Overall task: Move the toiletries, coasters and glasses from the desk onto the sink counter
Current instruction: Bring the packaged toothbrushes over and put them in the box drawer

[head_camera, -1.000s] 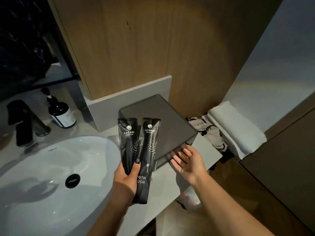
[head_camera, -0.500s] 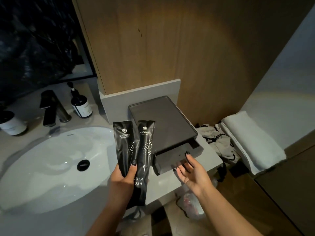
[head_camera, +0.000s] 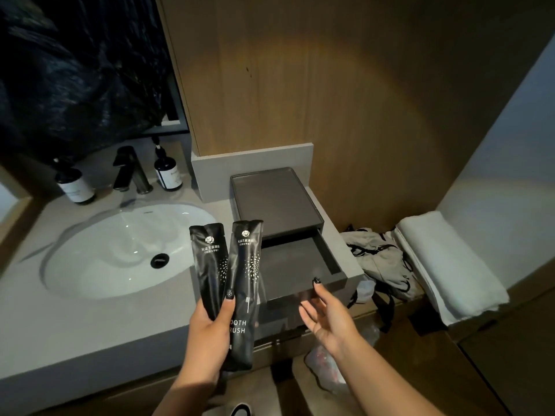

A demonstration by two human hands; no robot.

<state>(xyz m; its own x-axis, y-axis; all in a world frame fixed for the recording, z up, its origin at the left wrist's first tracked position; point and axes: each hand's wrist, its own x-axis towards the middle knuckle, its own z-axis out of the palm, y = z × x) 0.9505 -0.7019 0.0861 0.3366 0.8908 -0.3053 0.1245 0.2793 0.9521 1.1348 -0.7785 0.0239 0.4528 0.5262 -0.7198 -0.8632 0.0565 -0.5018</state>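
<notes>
My left hand (head_camera: 210,328) grips two black toiletry sachets upright over the sink counter (head_camera: 99,328): a shorter one (head_camera: 209,265) on the left and a longer toothbrush sachet (head_camera: 244,283) on the right, thumb across both. A dark grey amenity box (head_camera: 274,199) sits at the counter's right end, its drawer (head_camera: 295,270) pulled out and showing a bare dark floor. My right hand (head_camera: 322,313) hovers just in front of the drawer's front edge, fingers spread and relaxed, holding nothing.
A white basin (head_camera: 120,250) fills the counter's left part, with a black tap (head_camera: 129,169) and two dark pump bottles (head_camera: 166,172) (head_camera: 75,184) behind it. Right of the counter lie a grey bag (head_camera: 381,259) and a folded white towel (head_camera: 444,265). A wood panel rises behind.
The drawer of the box has slid far out toward me. My right hand has drawn back from it and opened. The view has shifted, showing more of the sink.
</notes>
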